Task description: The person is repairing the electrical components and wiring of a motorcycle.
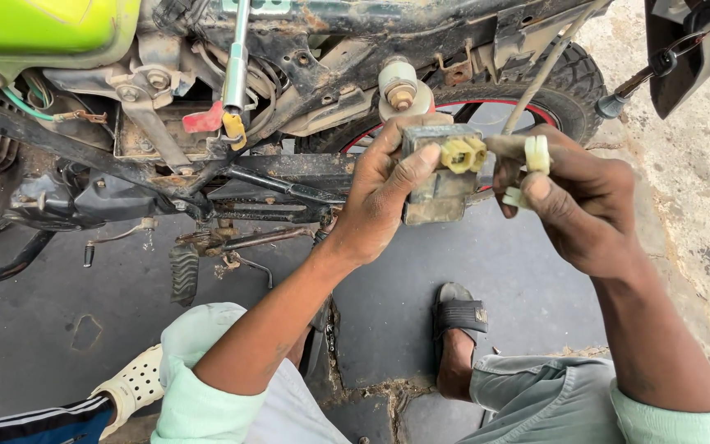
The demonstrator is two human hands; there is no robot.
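Head view: I crouch by a stripped motorcycle frame (306,74), both hands up in front of it.
L hand (380,193): clamped round a grimy grey electrical box (437,193), its yellow socket (463,154) facing right.
R hand (573,201): fingers pinched shut on a white plug (536,156), wire running up.
Progress: plug & socket just apart, not mated; looks like joining is what's left.
Room: open air between hands; rear tyre (573,86) close behind, my sandalled foot (458,316) well below.

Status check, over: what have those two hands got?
Left hand grips grey module, yellow sockets up. Right hand pinches white plug. Plug apart from sockets.
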